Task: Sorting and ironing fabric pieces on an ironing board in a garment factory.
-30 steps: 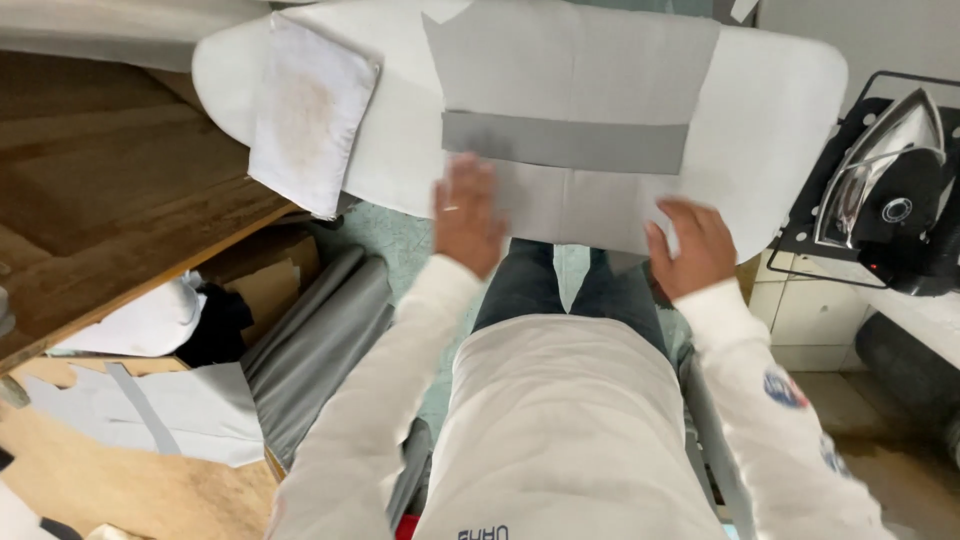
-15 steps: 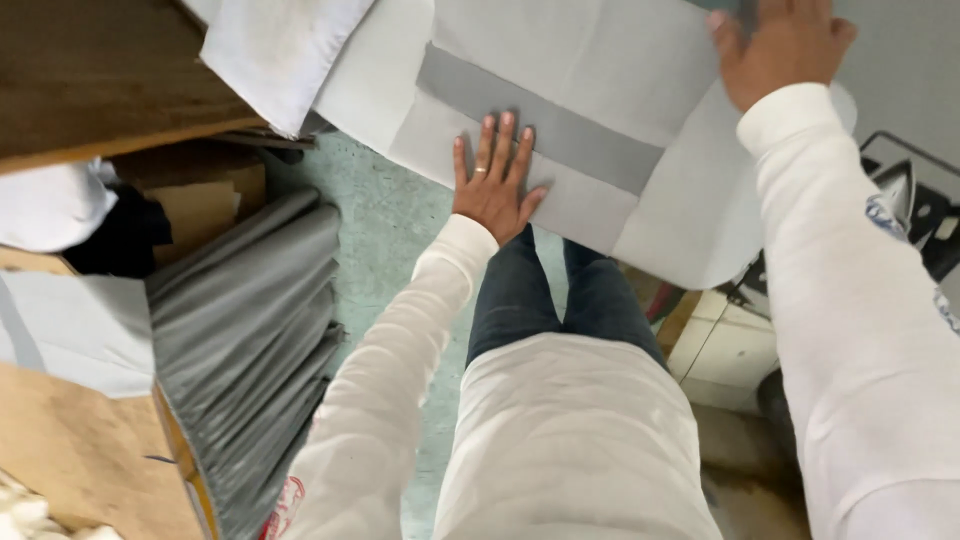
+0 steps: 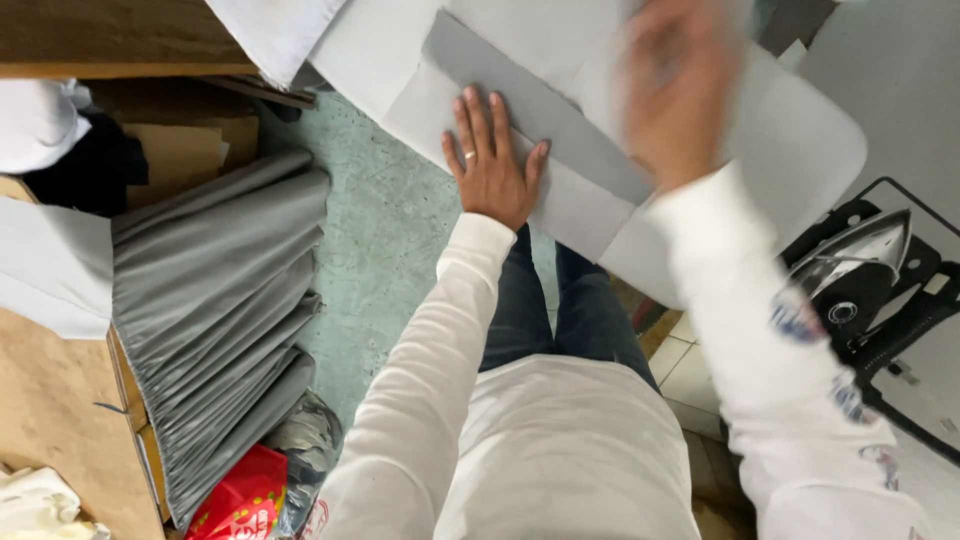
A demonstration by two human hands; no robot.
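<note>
A light grey fabric piece (image 3: 560, 60) with a darker grey band (image 3: 545, 115) lies on the white ironing board (image 3: 800, 150). My left hand (image 3: 492, 158), with a ring on one finger, rests flat on the fabric's near edge, fingers spread. My right hand (image 3: 672, 95) is blurred with motion above the fabric, over the darker band; nothing shows in its grasp, and the blur hides whether its fingers are apart.
An iron (image 3: 862, 268) sits on a black stand to the right of the board. A stack of folded grey fabric (image 3: 220, 300) hangs over a cardboard box at the left. A white cloth (image 3: 275, 30) lies at the board's far left end. A red bag (image 3: 240, 495) is on the floor.
My right hand has swept from the far end of the fabric back toward me over the band. My left hand stays flat on the near edge. The view has shifted.
</note>
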